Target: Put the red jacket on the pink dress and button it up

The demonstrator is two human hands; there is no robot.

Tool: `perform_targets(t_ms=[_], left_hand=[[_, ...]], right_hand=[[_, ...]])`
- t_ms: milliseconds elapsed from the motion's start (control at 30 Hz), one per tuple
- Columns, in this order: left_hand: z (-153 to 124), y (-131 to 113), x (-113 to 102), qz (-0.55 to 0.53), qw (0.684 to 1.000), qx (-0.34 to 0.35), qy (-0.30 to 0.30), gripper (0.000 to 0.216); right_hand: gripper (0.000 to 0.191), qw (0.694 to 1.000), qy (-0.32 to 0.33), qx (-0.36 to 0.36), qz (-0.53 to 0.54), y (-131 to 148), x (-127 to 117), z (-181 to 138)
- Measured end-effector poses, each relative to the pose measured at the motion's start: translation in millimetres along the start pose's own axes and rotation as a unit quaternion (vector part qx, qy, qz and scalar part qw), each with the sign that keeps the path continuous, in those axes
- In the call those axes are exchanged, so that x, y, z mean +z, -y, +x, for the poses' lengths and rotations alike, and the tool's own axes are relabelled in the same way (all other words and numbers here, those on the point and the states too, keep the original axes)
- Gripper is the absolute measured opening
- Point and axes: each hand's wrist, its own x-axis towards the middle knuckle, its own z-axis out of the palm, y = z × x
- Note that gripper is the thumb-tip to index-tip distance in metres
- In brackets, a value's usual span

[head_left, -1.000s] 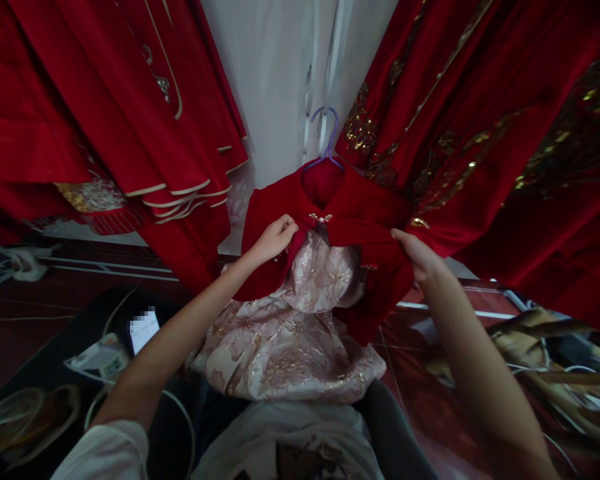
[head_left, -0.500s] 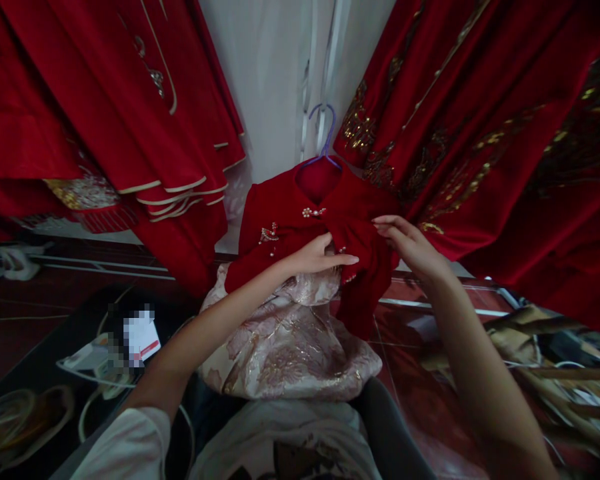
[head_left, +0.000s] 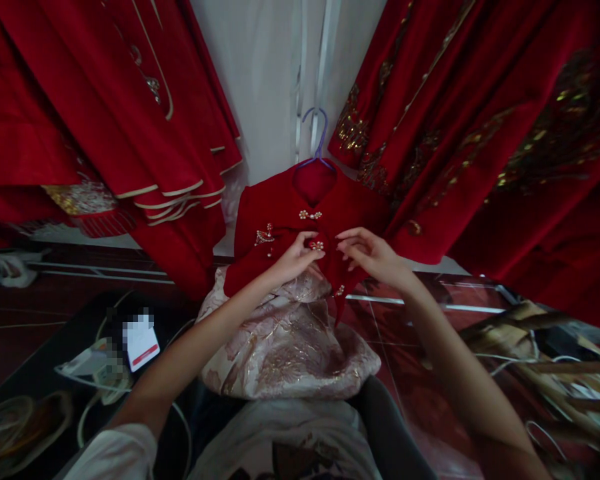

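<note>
A small red velvet jacket (head_left: 275, 223) hangs on a purple hanger (head_left: 316, 137) in front of me, over a pale pink and gold brocade skirt (head_left: 285, 340). Pearl clasps run down its front; the top clasp (head_left: 310, 215) is closed. My left hand (head_left: 295, 257) pinches the left front edge at the second pearl clasp (head_left: 317, 245). My right hand (head_left: 367, 257) pinches the right front edge just across from it. The two edges meet between my fingertips.
Long red gowns with gold embroidery hang at left (head_left: 105, 120) and right (head_left: 480, 133), with a white wall (head_left: 265, 80) between. A power strip and cables (head_left: 95, 367) lie on the dark floor at lower left. Glossy red tiles (head_left: 410, 347) and more cables lie at right.
The jacket front was held apart, showing the brocade beneath. Both hands have drawn the two edges together and moved inward to the second clasp.
</note>
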Motion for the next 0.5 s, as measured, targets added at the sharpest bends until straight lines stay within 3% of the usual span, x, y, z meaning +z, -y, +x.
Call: perform_targets(t_ms=[67, 167, 267, 333, 500], left_hand=[[-6.0, 2.3, -9.3, 0.038, 0.999, 0.022, -0.020, 0.032], [-17.2, 3.6, -23.7, 0.123, 0.992, 0.040, 0.006, 0.009], [-28.2, -1.5, -38.9, 0.185, 0.982, 0.019, 0.039, 0.014], [-33.7, -6.8, -47.3, 0.180, 0.983, 0.011, 0.028, 0.016], [-37.0, -7.0, -57.9, 0.119, 0.993, -0.008, -0.019, 0.031]], right_hand=[[0.040, 0.998, -0.015, -0.023, -0.049, -12.0, 19.4, 4.4], [0.032, 0.988, -0.040, -0.072, -0.130, -21.1, 45.5, 9.1], [0.026, 0.978, -0.071, -0.104, -0.168, -17.3, 64.3, 9.0], [0.020, 0.975, -0.092, -0.120, -0.165, -12.0, 73.7, 6.7], [0.027, 0.993, -0.054, -0.082, -0.071, -10.8, 90.6, 3.6]])
